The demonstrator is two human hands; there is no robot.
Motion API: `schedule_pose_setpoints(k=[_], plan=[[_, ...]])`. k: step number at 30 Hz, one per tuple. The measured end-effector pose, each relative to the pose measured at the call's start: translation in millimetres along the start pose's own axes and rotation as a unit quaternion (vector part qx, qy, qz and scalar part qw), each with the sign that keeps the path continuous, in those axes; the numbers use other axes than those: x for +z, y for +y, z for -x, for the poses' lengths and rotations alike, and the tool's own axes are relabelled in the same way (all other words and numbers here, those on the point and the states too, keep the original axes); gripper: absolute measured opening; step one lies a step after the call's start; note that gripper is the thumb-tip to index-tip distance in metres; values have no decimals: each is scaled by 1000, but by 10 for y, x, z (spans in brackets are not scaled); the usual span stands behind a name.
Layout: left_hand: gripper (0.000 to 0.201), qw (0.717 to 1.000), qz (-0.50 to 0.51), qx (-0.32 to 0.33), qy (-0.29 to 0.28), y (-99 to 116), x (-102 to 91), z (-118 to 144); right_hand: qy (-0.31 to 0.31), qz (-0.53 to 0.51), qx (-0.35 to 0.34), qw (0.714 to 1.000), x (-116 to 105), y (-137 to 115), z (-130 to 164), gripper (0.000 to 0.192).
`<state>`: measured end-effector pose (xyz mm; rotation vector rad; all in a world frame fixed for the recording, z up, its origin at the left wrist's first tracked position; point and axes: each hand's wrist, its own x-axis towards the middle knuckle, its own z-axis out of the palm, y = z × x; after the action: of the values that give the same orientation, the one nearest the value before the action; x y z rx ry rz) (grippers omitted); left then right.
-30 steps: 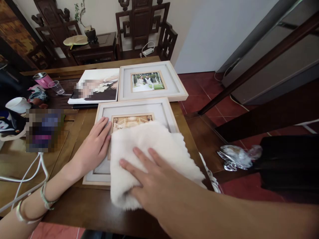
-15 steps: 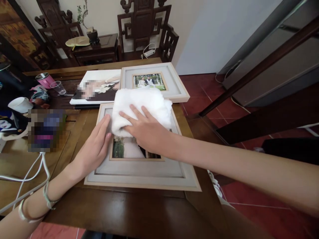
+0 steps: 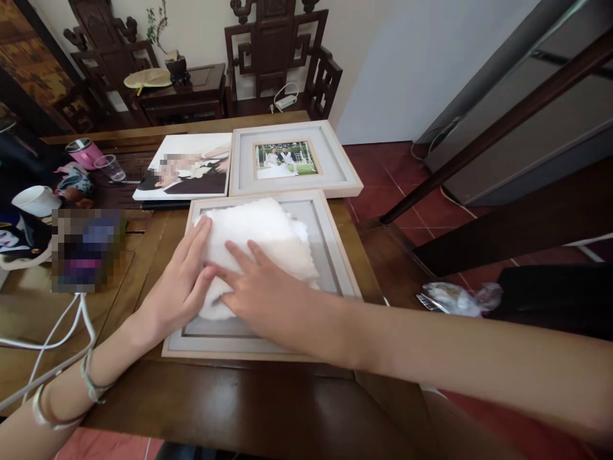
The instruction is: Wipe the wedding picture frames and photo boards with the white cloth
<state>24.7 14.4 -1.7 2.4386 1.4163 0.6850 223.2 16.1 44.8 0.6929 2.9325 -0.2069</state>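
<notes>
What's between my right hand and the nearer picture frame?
The white cloth: it covers most of the nearer picture frame's middle, and your right hand lies spread on it. Nothing else visible stands between them.

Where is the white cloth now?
Left of centre in the head view, the white cloth lies on the nearer picture frame, under the right hand.

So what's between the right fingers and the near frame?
A white cloth: the head view shows it under the right fingers, on the near frame.
</notes>
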Motion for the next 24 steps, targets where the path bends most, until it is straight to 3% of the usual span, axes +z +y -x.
schedule_pose_setpoints(k=[5,9,11,20,22,24], plan=[[63,1000,-5,-22,-6,-23,7,-1,-21,-52,-66,996,5,-95,278,38],[62,999,-16,-34,-11,-25,20,2,-104,-63,-34,992,-74,-75,415,45],[62,999,-19,-41,-19,-14,24,4,-114,-59,-21,991,-99,-64,443,48],[63,997,-8,-67,-26,44,29,8,8,-10,-16,1000,113,-236,246,28],[62,997,-4,-75,-22,40,26,8,40,9,-25,999,151,-246,210,28],[61,997,-5,-72,-20,34,22,9,32,8,-40,999,143,-226,210,34]])
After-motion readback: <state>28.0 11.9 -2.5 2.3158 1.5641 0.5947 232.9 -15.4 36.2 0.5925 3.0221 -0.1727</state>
